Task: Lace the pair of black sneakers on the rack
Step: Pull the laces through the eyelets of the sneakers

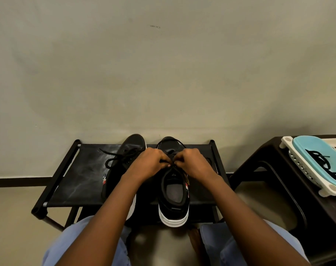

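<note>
Two black sneakers with white soles stand side by side on a low black rack (80,181), toes toward the wall. The left sneaker (123,162) has its black lace spread loosely over its tongue and onto the rack. Over the tongue of the right sneaker (174,196), my left hand (148,163) and my right hand (193,162) meet, each pinching the black lace (173,144) with curled fingers. Loops of that lace show above my knuckles. The eyelets under my hands are hidden.
A dark plastic stool (290,189) stands to the right of the rack. On it sits a white basket (305,169) with a light blue lid (317,156) carrying more black laces (322,160). A plain wall rises right behind the rack. My knees frame the rack's front edge.
</note>
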